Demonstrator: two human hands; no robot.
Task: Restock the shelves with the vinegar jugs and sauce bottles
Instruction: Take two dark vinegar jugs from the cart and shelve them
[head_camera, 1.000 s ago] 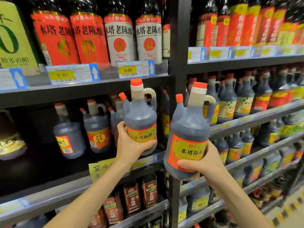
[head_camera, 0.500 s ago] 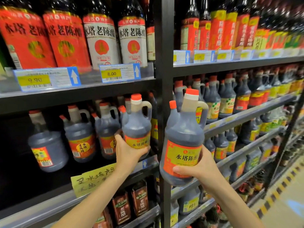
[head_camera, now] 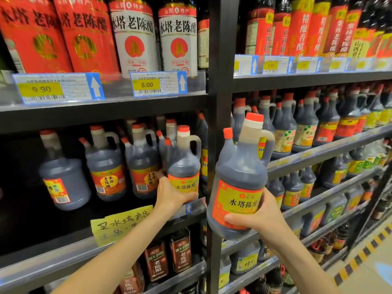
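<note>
1. on the left of the middle shelf [head_camera: 63, 249], three shelved jugs [head_camera: 106, 166] stand upright and loosely spaced. all have red caps and are full of dark vinegar up to the neck. a yellow handwritten note [head_camera: 121, 225] hangs on the shelf edge below them.
2. the left hand [head_camera: 169, 196] is wrapped around the lower body of the left jug [head_camera: 184, 166], thumb across the label. the jug is at the front edge of that shelf, just beside the shelved ones. i can't tell whether its base is down yet. i'd say this one is nearly placed.
3. the black upright post [head_camera: 218, 92] splits the two bays.
4. the right hand [head_camera: 261, 217] grips the right jug [head_camera: 239, 181] from below and behind, fingers curled round its base. the jug is held in the air in front of the post, tilted a little and just as full. it still has to be shelved.
5. the right bay jugs [head_camera: 307, 128] are packed tight, so i reckon the work left is mostly on the left.
</note>
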